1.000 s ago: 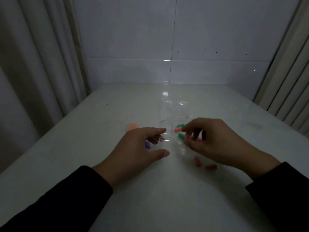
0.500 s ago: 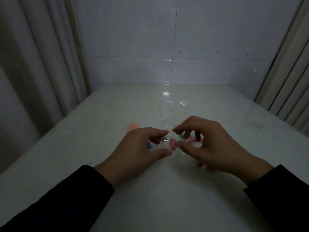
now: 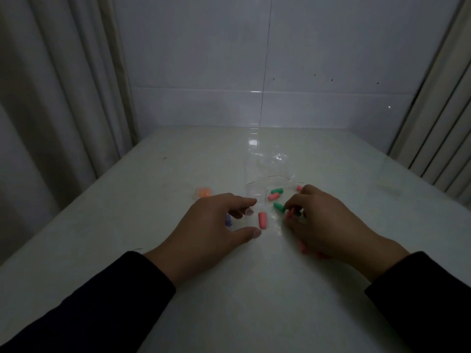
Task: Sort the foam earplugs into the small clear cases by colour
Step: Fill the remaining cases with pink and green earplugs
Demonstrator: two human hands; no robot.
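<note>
Room's pretty dim; left hand [image 3: 209, 225] sits on the table [image 3: 229, 301] w/ thumb and index spread wide around a small clear case [image 3: 254, 220], a pink earplug [image 3: 262, 220] lying inside between them; right hand [image 3: 323, 225] curled at about 3 o'clock of it, fingers pinched narrow on another pink plug [image 3: 290, 213], can't tell how firmly; green plugs [image 3: 279, 207] and a pink one loose at 12; orange plug [image 3: 203, 192] off at 10.

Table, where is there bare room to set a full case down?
The table is bare between the orange earplugs and the curtain, also near the back wall. It is crowded between the left hand and right hand, with the pink earplug and green earplugs.
</note>
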